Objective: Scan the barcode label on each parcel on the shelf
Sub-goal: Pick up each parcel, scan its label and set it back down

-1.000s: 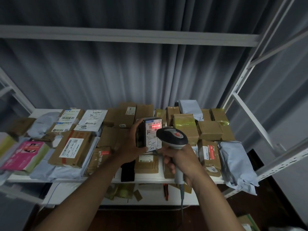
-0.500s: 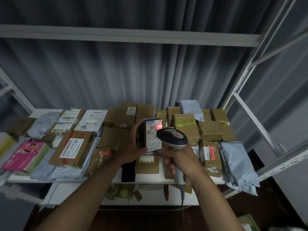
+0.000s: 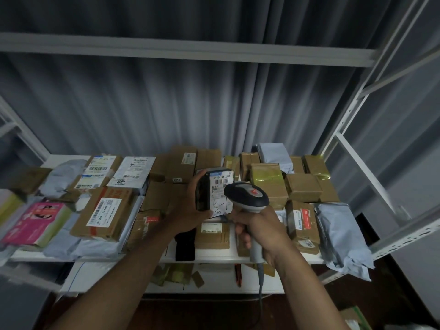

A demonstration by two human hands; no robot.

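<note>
Far left on the shelf (image 3: 214,258) we see a pink packet (image 3: 35,222), with grey bags (image 3: 64,177) behind it. Next along, a brown box (image 3: 104,215) lies flat, its white label up, and behind it sit two more labelled parcels, one marked 2005 (image 3: 133,172). Now the middle: our left hand (image 3: 190,210) grips a small dark parcel (image 3: 214,189), thumb low on its front, fingers wrapped round the far side. We hold it upright above the shelf, its label (image 3: 221,189) facing us. Just right of it, our right hand (image 3: 257,225) is closed round the handle of the scanner (image 3: 247,194), whose grey head overlaps the label's lower right corner. Its cable hangs down below the wrist. Further right, taped tan boxes (image 3: 302,186) are stacked, and a grey bag (image 3: 342,236) droops over the shelf's right end.
</note>
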